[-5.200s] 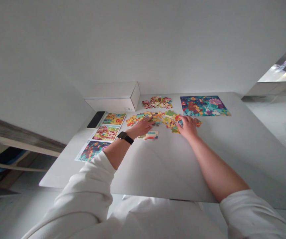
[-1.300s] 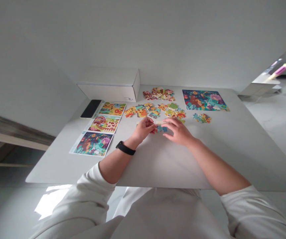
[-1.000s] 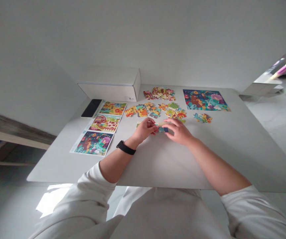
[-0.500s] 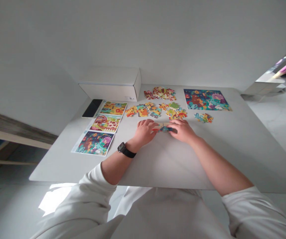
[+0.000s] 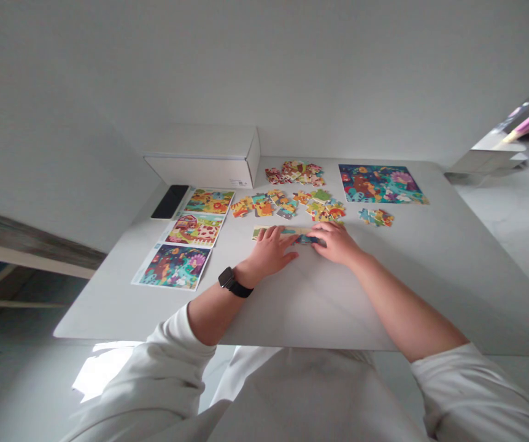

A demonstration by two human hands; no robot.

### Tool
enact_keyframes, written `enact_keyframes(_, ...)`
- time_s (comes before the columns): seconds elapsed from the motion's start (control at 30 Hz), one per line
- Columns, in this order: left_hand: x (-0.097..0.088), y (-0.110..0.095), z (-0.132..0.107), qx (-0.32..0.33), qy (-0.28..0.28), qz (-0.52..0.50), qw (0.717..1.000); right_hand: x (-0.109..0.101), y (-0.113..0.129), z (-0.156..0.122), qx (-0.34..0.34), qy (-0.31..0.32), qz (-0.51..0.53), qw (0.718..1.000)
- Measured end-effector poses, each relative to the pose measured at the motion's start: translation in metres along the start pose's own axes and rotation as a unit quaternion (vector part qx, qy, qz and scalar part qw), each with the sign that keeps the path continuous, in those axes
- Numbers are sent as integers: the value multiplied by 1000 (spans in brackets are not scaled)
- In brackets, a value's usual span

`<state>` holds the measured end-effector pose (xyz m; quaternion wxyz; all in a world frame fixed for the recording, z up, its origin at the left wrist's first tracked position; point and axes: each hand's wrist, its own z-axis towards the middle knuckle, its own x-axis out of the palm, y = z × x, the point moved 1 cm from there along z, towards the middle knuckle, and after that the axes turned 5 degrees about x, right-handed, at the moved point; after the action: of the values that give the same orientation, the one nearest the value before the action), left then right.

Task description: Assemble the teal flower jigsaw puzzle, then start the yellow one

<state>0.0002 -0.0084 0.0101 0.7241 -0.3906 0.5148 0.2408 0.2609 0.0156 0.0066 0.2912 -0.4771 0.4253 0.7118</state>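
Note:
A narrow strip of joined jigsaw puzzle pieces (image 5: 305, 231) lies on the white table in front of me, partly covered by both hands. My left hand (image 5: 271, 250) rests flat on it with fingers spread and thumb apart, and a pale green end of the strip shows beyond the fingertips. At the strip's right end, my right hand (image 5: 337, 243) has its thumb and fingers closed around a dark blue puzzle piece (image 5: 310, 239). Just beyond the hands are loose yellow and green puzzle pieces (image 5: 322, 210), with more yellow-blue pieces (image 5: 264, 205) to the left.
A finished-looking dark blue puzzle (image 5: 379, 184) lies at the back right, near a small cluster of pieces (image 5: 375, 217). Reddish pieces (image 5: 296, 174) sit at the back. On the left are a picture sheet (image 5: 177, 265), a black phone (image 5: 170, 202) and a white box (image 5: 200, 169).
My left hand has drawn slightly toward me and opened out flat, uncovering the strip's left end. My right hand stays nearly in place at the right end.

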Motion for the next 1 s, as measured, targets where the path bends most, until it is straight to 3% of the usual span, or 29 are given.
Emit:
enact_keyframes(0.57, 19, -2, 11, -26, -26, 5, 999, 4, 0, 4, 35, -18, -30, 999)
enact_keyframes(0.83, 19, 4, 24, -26, -39, 1, 999, 12, 1, 11, 54, -36, -25, 998)
enact_keyframes(1.0, 16, 6, 24, -23, -17, 38, 999, -1, -22, 16, 72, -89, 59, 992)
